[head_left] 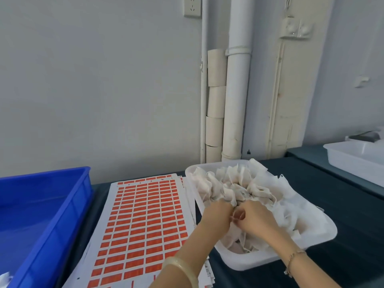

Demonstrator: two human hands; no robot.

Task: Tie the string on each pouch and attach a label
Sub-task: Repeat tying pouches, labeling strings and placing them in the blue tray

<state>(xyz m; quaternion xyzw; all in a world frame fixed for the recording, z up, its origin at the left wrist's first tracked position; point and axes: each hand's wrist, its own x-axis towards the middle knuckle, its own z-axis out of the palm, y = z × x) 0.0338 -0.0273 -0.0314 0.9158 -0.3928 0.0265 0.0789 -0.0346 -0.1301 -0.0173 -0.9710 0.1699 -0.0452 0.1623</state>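
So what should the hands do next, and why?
Probably lift that one pouch up out of the tray. The left hand and right hand both seem to pinch it while it lies in the crowded pile, so tying it there looks awkward. The label sheet lies beside the tray.

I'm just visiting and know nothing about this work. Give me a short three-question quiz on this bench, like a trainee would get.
1. True or false: the sheet of orange labels lies between the blue crate and the white tray.
2. The left hand and right hand are both: A) in the blue crate, B) on the label sheet, C) among the pouches in the white tray.
3. Which wrist wears the thin chain bracelet?
Key: 1 true; 2 C; 3 right.
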